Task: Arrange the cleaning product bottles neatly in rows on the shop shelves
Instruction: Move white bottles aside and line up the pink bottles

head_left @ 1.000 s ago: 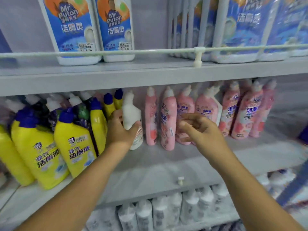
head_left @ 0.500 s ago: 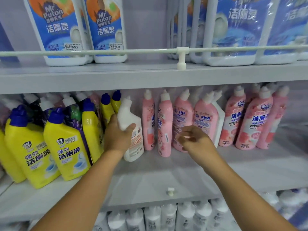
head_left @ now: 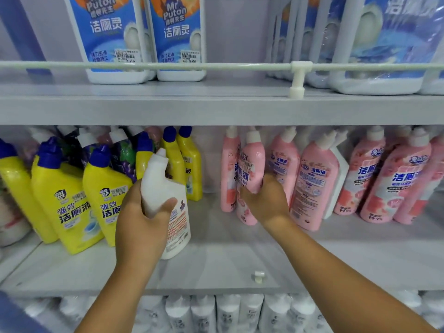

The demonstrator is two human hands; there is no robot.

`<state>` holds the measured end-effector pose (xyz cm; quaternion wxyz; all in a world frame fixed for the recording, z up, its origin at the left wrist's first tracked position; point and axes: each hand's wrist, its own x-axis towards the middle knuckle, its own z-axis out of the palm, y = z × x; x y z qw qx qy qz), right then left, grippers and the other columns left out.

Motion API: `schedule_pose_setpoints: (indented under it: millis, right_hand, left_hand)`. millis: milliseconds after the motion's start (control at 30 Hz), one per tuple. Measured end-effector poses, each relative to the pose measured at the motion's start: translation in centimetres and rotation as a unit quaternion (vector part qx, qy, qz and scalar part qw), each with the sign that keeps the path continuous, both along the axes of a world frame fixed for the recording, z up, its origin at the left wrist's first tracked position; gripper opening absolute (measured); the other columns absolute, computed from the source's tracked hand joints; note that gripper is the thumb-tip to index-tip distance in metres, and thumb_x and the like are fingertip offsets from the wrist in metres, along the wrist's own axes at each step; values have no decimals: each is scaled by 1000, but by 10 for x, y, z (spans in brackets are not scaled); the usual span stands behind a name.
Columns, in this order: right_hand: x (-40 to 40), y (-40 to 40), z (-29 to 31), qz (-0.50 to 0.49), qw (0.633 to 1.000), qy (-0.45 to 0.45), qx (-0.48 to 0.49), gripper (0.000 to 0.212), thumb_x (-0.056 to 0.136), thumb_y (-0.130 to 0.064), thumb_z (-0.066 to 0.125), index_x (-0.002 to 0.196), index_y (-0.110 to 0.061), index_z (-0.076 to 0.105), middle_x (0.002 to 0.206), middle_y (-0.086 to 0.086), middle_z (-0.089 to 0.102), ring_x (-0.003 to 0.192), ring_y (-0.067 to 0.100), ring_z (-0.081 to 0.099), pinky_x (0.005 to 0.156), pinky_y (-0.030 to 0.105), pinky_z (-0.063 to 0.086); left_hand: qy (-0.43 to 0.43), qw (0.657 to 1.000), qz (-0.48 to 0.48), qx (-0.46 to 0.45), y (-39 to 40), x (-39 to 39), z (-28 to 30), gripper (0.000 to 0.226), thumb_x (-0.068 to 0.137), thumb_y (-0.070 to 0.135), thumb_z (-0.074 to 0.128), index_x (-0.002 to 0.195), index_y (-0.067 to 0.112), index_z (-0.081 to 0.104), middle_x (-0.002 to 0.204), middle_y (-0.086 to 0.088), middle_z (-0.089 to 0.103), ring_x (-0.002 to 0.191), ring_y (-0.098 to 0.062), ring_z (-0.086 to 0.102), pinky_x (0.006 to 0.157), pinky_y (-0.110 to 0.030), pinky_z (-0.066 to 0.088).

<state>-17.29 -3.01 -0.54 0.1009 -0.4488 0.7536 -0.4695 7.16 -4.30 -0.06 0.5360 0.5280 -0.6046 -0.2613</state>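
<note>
- Left hand [head_left: 141, 219] wrapped round the shoulder of a white bottle [head_left: 165, 205], thumb across its front, base low over the middle shelf [head_left: 216, 260], bent neck tilted up and left.
- Right hand [head_left: 266, 200] curled round the lower half of a pink bottle [head_left: 249, 169], fingers behind it, thumb side toward the camera; bottle leaning, foot near the shelf board.
- Just left of that one, a second pink bottle [head_left: 229, 171] standing side-on; to the right, more pink bottles [head_left: 314, 186] with white angled caps in loose, uneven rows.
- Left of the white bottle, yellow bottles [head_left: 60, 200] with blue caps, crowded and leaning, with a dark purple bottle [head_left: 122, 157] wedged between them.
- Bare strip of shelf board between the yellow group and the pink group.
- On the upper shelf [head_left: 216, 109], behind a thin white rail [head_left: 216, 66], two white jugs with blue labels [head_left: 113, 37], price stickers low on the front.
- Further right up there, shrink-wrapped jugs [head_left: 384, 44] of the same kind.
- Below, a row of white bottles [head_left: 216, 313], blurred.
</note>
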Motion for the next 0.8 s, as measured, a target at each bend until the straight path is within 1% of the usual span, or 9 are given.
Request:
schedule_pose_setpoints:
  millis: [133, 233, 300, 400, 500, 600, 700, 767, 800]
  right_hand:
    - [26, -5, 0, 28, 999, -10, -12, 34, 78, -33, 79, 108, -23, 66, 96, -8, 75, 86, 9, 70, 77, 30, 59]
    - [55, -15, 12, 112, 993, -38, 5, 35, 81, -37, 81, 112, -30, 67, 97, -16, 74, 80, -10, 64, 67, 11, 54]
    - [73, -27, 17, 158, 985, -63, -4, 39, 81, -34, 82, 117, -28, 67, 106, -11, 75, 91, -1, 69, 81, 24, 59]
    - [92, -48, 12, 166, 986, -23, 4, 39, 85, -24, 77, 122, -21, 66, 112, -2, 75, 102, 15, 70, 93, 41, 58]
    - [94, -59, 1, 151, 988, -27, 12, 40, 87, -22, 73, 126, -22, 62, 116, -1, 74, 107, 17, 69, 97, 43, 56]
    - [84, -52, -4, 169, 982, -83, 29, 47, 87, -26, 75, 131, -26, 60, 116, -12, 73, 105, 2, 67, 98, 33, 56]
    - [62, -29, 3, 94, 994, -59, -17, 40, 86, -27, 78, 123, -20, 64, 102, -18, 68, 84, -10, 63, 80, 17, 55]
    - [38, -5, 12, -30, 991, -38, -126, 26, 88, -19, 77, 109, -21, 63, 100, -12, 66, 81, -7, 63, 75, 18, 52]
    - [25, 8, 18, -87, 979, -26, -181, 24, 89, -16, 74, 109, -22, 62, 100, -9, 66, 84, -3, 64, 77, 22, 53]
  left_hand:
    - [-8, 1000, 0, 8, -3, 19, -3, 52, 86, 38, 76, 131, 39, 52, 118, 11, 67, 103, -20, 66, 84, -46, 57]
    - [-14, 999, -32, 27, -13, 29, -4, 51, 84, 38, 78, 127, 44, 50, 115, 12, 68, 102, -20, 67, 85, -46, 57]
    - [-19, 998, -52, 38, -23, 35, -4, 56, 83, 38, 79, 130, 45, 50, 117, 10, 68, 103, -21, 66, 86, -43, 56]
    - [-22, 995, -81, 49, -38, 42, -8, 57, 82, 37, 80, 132, 39, 54, 116, 10, 70, 102, -19, 67, 82, -36, 52]
    - [2, 993, -109, 34, -47, 43, -12, 53, 82, 31, 81, 129, 33, 58, 110, 10, 70, 100, -19, 67, 77, -32, 48]
    - [36, 993, -114, 13, -50, 39, -20, 49, 80, 26, 83, 123, 35, 59, 110, 10, 71, 103, -19, 70, 76, -32, 55]
    - [85, 992, -82, -48, -30, 34, -18, 55, 80, 36, 85, 127, 33, 57, 128, 2, 62, 116, -22, 64, 93, -38, 58]
    - [18, 983, -22, -181, -7, 28, -12, 55, 83, 34, 77, 128, 10, 58, 130, -10, 55, 120, -31, 57, 103, -45, 49]
    - [3, 969, -23, -245, 4, 21, -8, 47, 84, 27, 73, 121, 2, 60, 124, -14, 56, 117, -32, 56, 104, -40, 45]
